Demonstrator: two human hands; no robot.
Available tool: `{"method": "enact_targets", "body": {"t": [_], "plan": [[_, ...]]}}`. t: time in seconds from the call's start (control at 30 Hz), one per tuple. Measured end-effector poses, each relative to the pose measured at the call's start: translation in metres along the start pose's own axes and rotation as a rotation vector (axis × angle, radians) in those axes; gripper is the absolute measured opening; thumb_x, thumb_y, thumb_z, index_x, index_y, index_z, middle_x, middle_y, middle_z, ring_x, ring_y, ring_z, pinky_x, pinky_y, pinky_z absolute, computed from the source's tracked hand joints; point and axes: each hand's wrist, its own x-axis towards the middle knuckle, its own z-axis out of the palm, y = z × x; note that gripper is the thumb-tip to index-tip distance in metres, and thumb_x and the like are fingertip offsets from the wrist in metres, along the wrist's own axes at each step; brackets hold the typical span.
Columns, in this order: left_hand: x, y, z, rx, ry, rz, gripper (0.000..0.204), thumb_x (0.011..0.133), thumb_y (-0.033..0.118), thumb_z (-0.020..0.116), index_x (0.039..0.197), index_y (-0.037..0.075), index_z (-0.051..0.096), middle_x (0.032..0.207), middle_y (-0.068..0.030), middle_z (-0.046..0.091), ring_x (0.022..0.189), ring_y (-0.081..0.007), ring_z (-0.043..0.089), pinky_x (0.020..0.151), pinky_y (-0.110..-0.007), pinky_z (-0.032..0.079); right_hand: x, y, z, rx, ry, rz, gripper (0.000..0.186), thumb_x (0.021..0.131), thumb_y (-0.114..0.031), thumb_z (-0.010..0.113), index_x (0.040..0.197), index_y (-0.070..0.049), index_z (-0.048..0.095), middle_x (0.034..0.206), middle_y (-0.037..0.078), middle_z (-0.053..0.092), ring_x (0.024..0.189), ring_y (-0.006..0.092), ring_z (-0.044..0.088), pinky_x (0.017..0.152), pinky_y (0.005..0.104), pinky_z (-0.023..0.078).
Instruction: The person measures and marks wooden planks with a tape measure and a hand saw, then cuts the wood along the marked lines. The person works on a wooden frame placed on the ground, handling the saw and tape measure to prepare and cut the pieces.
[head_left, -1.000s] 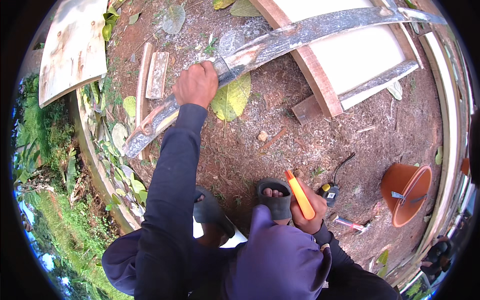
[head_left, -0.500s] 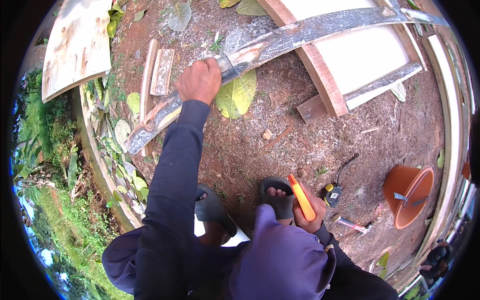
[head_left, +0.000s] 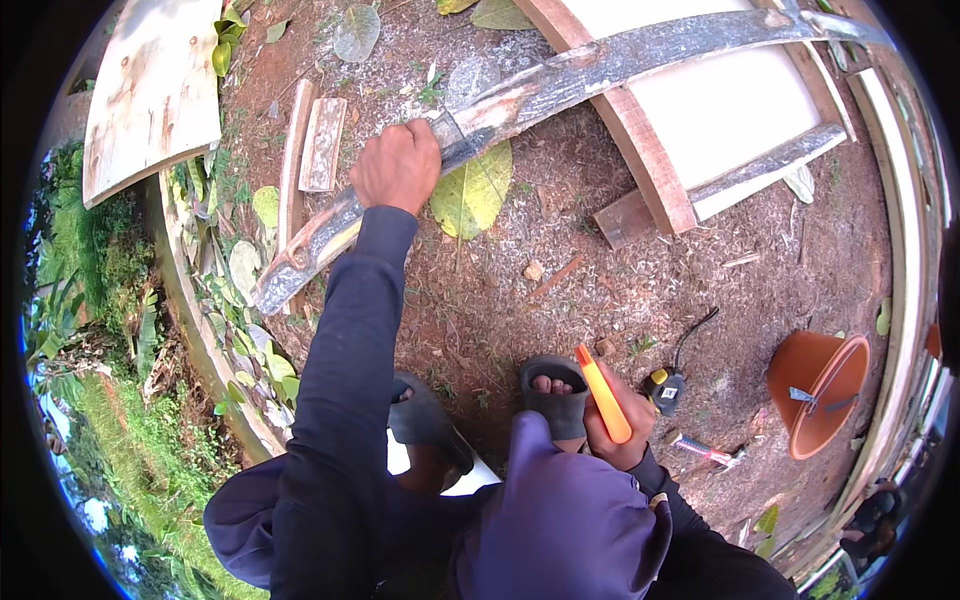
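The left hand (head_left: 397,165) is wrapping its fingers tight around a long weathered plank (head_left: 560,85), apparently pinning it against the dirt ground (head_left: 520,320) so it stays steady. The plank is running up and right from that hand, over a white board (head_left: 720,100). The right hand (head_left: 615,425) is closing around an orange marker (head_left: 603,393), tip pointing up, seemingly ready.

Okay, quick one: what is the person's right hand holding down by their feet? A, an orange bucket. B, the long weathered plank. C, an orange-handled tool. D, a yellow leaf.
C: the right hand is closed around an orange-handled tool near the sandalled foot, while the left hand grips the long weathered plank; the orange bucket lies apart on the ground.
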Motion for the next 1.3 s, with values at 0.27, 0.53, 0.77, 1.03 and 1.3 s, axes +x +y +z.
{"method": "enact_targets", "body": {"t": [0.27, 0.53, 0.77, 1.03, 1.3], "plan": [[0.020, -0.013, 0.015, 0.030, 0.139, 0.144, 0.054, 0.097, 0.036, 0.042, 0.084, -0.002, 0.077, 0.089, -0.0329, 0.072, 0.082, -0.0482, 0.071, 0.084, -0.055, 0.052, 0.191, -0.041, 0.078, 0.176, 0.147, -0.172, 0.050, 0.082, 0.001, 0.067, 0.132, 0.001, 0.065, 0.115, 0.020, 0.074, 0.092, 0.0321, 0.077, 0.078, 0.0361, 0.060], [-0.001, -0.001, 0.004, -0.014, 0.033, 0.011, 0.055, 0.098, 0.037, 0.042, 0.083, -0.004, 0.076, 0.085, -0.0328, 0.071, 0.081, -0.0471, 0.071, 0.082, -0.055, 0.052, 0.020, 0.012, 0.009, 0.023, 0.022, -0.033, 0.054, 0.080, -0.001, 0.068, 0.133, 0.004, 0.064, 0.118, 0.021, 0.074, 0.097, 0.0294, 0.078, 0.085, 0.0355, 0.061], [0.019, -0.007, 0.011, 0.102, 0.030, 0.104, 0.034, 0.097, 0.030, 0.048, 0.094, 0.010, 0.075, 0.101, -0.0239, 0.073, 0.092, -0.0493, 0.068, 0.083, -0.059, 0.051, 0.200, -0.030, 0.086, 0.170, 0.199, -0.275, 0.053, 0.080, 0.001, 0.069, 0.133, 0.002, 0.064, 0.111, 0.021, 0.075, 0.090, 0.0315, 0.077, 0.078, 0.0359, 0.060], [-0.004, 0.000, -0.003, 0.013, -0.056, -0.056, 0.051, 0.096, 0.039, 0.044, 0.100, 0.000, 0.076, 0.102, -0.0313, 0.071, 0.097, -0.0508, 0.067, 0.093, -0.058, 0.048, 0.014, 0.018, 0.009, 0.020, 0.001, -0.097, 0.061, 0.076, 0.000, 0.066, 0.137, 0.005, 0.061, 0.121, 0.020, 0.074, 0.094, 0.0313, 0.078, 0.082, 0.0367, 0.061], [0.009, -0.002, 0.005, 0.000, 0.072, 0.081, 0.052, 0.096, 0.036, 0.043, 0.091, -0.002, 0.077, 0.095, -0.0311, 0.072, 0.091, -0.0493, 0.069, 0.088, -0.056, 0.051, 0.169, -0.018, 0.074, 0.188, 0.141, -0.190, 0.057, 0.079, 0.000, 0.068, 0.136, 0.000, 0.063, 0.112, 0.021, 0.075, 0.091, 0.0317, 0.077, 0.078, 0.0364, 0.060]]}}
